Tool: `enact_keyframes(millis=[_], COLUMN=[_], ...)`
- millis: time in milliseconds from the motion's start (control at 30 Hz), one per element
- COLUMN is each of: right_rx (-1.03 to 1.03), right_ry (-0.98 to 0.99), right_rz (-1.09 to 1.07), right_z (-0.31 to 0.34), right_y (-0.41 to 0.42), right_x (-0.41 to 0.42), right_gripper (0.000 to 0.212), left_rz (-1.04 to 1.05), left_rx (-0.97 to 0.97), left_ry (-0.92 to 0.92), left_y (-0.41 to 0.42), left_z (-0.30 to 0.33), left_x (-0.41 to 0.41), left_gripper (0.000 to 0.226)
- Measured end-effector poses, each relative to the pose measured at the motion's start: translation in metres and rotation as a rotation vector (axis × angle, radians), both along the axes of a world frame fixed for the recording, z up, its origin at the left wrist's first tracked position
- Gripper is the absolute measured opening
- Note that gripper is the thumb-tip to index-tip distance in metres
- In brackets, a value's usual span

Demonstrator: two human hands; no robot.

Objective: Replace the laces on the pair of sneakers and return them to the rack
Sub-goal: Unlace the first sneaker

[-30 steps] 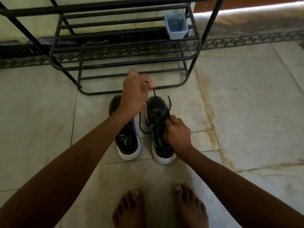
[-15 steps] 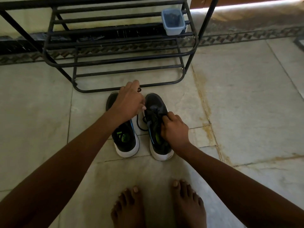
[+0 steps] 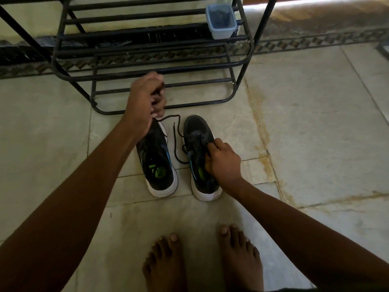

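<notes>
Left hand (image 3: 145,102), raised above the toe of the left sneaker (image 3: 156,163), has its fingers curled round one end of a black lace (image 3: 176,131); from the fist the lace runs right in a loose arc, drops between the 2 shoes and loops back to the eyelets of the right sneaker (image 3: 200,157). Right hand (image 3: 224,163) rests on the tongue area of the right sneaker, thumb and fingers pinching the lacing there; what exactly lies under the fingertips cannot be told. Both sneakers are dark with white soles and blue trim, standing side by side on the pale tiled floor (image 3: 315,123), toes pointing toward the black metal rack (image 3: 168,68). A green mark shows on the insole of the left sneaker, which appears unlaced. The rack stands just beyond the toes, against the wall. On a higher tier at the rack's right end sits a small blue-grey plastic container (image 3: 221,21) with dark contents. 2 bare feet (image 3: 202,264) stand near the heels of the shoes, apart from them.
</notes>
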State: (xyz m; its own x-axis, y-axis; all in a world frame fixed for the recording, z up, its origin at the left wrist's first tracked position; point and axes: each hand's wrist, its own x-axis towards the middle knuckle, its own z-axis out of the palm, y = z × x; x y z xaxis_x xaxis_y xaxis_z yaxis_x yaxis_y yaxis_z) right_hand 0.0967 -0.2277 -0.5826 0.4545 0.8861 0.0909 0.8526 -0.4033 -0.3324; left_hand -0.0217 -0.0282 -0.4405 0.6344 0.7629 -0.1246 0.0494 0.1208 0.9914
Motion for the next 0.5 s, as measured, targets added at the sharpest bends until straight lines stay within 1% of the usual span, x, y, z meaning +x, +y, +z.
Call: enact_keyframes(millis=[33,67,100,133,167,200,233,267,300,333,367,400,433,500], right_rx=[0.002,-0.006,-0.023,-0.032,-0.019,0.020,0.068,0.118,0.149,0.147,0.118,0.074,0.021,-0.060], right_ry=[0.021,0.051,0.086,0.135,0.205,0.293,0.371,0.421,0.435,0.429,0.415,0.406,0.399,0.391], right_rz=[0.011,0.024,0.041,0.062,0.088,0.118,0.146,0.172,0.195,0.216,0.243,0.279,0.324,0.408], right_z=[0.002,0.004,0.008,0.011,0.014,0.018,0.021,0.022,0.023,0.022,0.022,0.022,0.021,0.023], right_y=[0.000,0.001,0.003,0.004,0.005,0.006,0.008,0.012,0.016,0.023,0.030,0.038,0.045,0.055], right_x=[0.002,0.005,0.010,0.016,0.023,0.029,0.035,0.041,0.046,0.051,0.055,0.059,0.062,0.065], right_gripper=[0.021,0.023,0.026,0.031,0.037,0.041,0.043,0.040,0.032,0.022,0.019,0.021,0.023,0.017], left_rz=[-0.076,-0.201,-0.361,-0.519,-0.635,-0.694,-0.709,-0.712,-0.715,-0.729,-0.740,-0.752,-0.765,-0.790], left_rx=[0.178,0.361,0.501,0.571,0.591,0.597,0.613,0.663,0.727,0.790,0.841,0.871,0.889,0.891], left_ry=[0.201,0.430,0.657,0.861,1.011,1.104,1.143,1.144,1.124,1.107,1.083,1.070,1.066,1.082], left_y=[0.001,0.001,-0.001,-0.005,-0.010,-0.017,-0.023,-0.029,-0.032,-0.035,-0.036,-0.036,-0.035,-0.032], left_z=[0.001,-0.001,-0.003,-0.010,-0.016,-0.021,-0.028,-0.034,-0.040,-0.043,-0.046,-0.051,-0.053,-0.059], left_x=[0.000,-0.001,-0.002,-0.004,-0.005,-0.006,-0.006,-0.005,-0.004,-0.003,-0.001,0.000,0.002,0.003], left_gripper=[0.033,0.034,0.031,0.026,0.019,0.019,0.035,0.058,0.082,0.099,0.108,0.113,0.115,0.117])
